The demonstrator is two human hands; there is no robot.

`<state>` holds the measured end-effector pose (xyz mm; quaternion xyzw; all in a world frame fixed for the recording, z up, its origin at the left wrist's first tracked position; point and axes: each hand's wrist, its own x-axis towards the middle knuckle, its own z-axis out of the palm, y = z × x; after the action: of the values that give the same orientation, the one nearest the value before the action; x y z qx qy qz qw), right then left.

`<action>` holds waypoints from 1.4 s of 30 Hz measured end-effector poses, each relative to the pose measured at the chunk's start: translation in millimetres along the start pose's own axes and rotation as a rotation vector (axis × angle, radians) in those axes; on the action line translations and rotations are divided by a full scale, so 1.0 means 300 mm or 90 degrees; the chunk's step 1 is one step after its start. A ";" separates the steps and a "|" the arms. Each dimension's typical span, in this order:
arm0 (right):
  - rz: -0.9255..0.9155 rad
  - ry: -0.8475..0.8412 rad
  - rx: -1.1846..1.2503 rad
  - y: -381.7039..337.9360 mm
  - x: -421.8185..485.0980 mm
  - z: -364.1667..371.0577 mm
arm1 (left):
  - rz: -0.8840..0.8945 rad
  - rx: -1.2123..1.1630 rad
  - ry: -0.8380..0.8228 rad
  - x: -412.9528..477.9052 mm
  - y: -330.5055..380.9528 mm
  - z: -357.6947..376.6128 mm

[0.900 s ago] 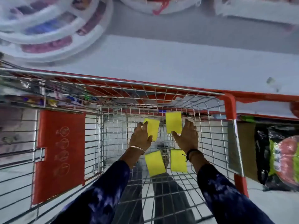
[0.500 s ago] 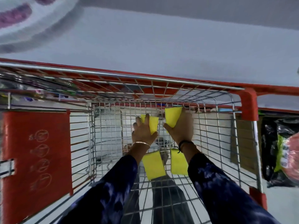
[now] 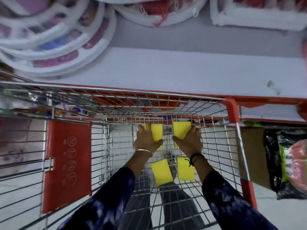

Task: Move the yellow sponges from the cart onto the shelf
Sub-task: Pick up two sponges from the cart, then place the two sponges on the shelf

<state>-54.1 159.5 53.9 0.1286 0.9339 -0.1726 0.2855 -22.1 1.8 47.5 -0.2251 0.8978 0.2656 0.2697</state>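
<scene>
Both my hands are down inside the wire cart [image 3: 216, 146], each gripping a yellow sponge. My left hand [image 3: 146, 141] holds one yellow sponge [image 3: 156, 132] upright, thumb across its lower edge. A second yellow sponge [image 3: 181, 131] is clasped in my right hand [image 3: 189, 144] near the cart's far wall. Two more yellow sponges lie flat on the cart floor below my wrists, one on the left [image 3: 162, 171] and one on the right [image 3: 185, 168]. The white shelf [image 3: 174, 72] runs just beyond the cart's far rim.
Round white packaged items [image 3: 54, 35] sit on the shelf's back left, with more white packs [image 3: 159, 10] at the back middle and right. A red plastic flap [image 3: 66, 166] hangs in the cart's left section. A dark bagged product [image 3: 285, 163] lies on a lower shelf at right.
Both hands have closed on the two far sponges and lifted them off the cart floor toward its far wall. The two near sponges stayed put. The camera view tilted.
</scene>
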 end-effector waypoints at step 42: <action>-0.308 0.423 0.169 -0.775 -0.515 -1.463 | 0.168 0.042 0.383 -0.492 0.778 -1.562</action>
<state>-223.3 100.3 542.1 -0.0096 0.9481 -0.3024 -0.0983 -209.5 -63.2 553.8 -0.1666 0.9667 0.1906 -0.0373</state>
